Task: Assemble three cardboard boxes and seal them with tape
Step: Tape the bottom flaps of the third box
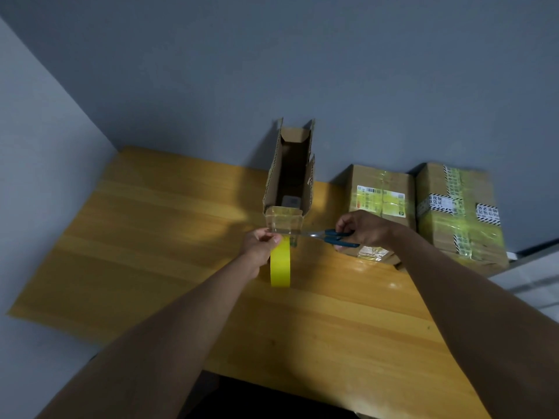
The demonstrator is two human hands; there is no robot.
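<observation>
The left hand's fingers (273,237) are pinching the yellow tape roll (280,264) by its top, letting it hang against the near end of the open narrow box (289,189). The right hand (361,229) is gripping the blue-handled scissors (331,236), fingers curled through the loops, with the blades reaching left toward the clear strip stretching from roll to box. The cut will likely go cleanest if the left hand is keeping that strip taut and the blades are closing right beside the box edge. Right of the box, two taped boxes (423,207) are sitting on the far part of the wooden table (151,252).
</observation>
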